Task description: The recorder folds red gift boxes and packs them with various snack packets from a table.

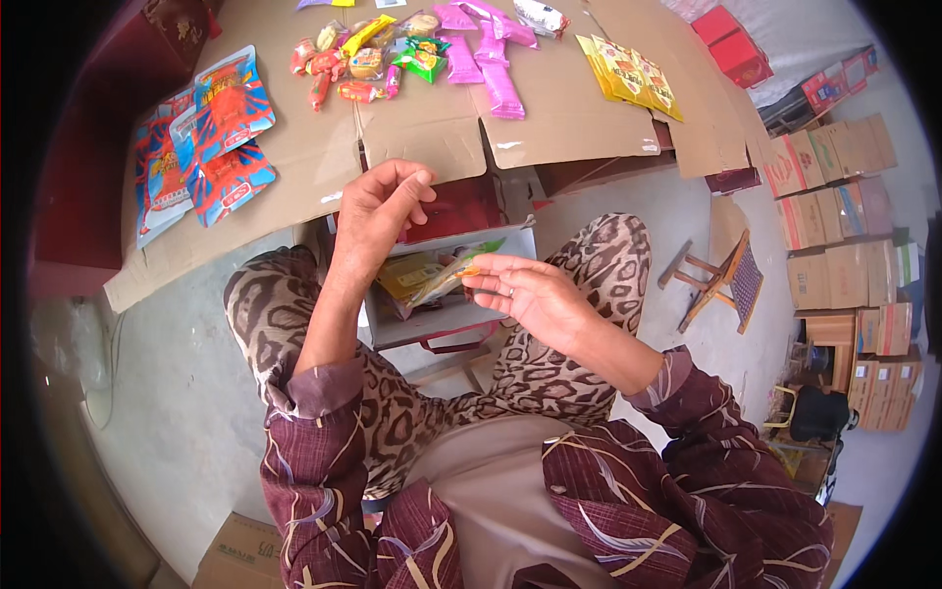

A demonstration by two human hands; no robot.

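My right hand (535,302), wearing a ring, pinches a small clear snack packet (453,275) with green and yellow on it. That packet is tilted over an open grey-white gift box (422,329) between my knees. Inside the box lies a yellow packet (410,277), partly covered by the held one. My left hand (385,211) is raised by the cardboard's front edge, its fingers curled in and the thumb against them; nothing shows in it.
Cardboard (422,137) covers the table, bearing red-blue pouches (231,108), mixed candies (365,64), pink packets (500,90) and yellow packets (633,79). A small wooden stool (721,280) stands at right, before stacked cartons (839,211).
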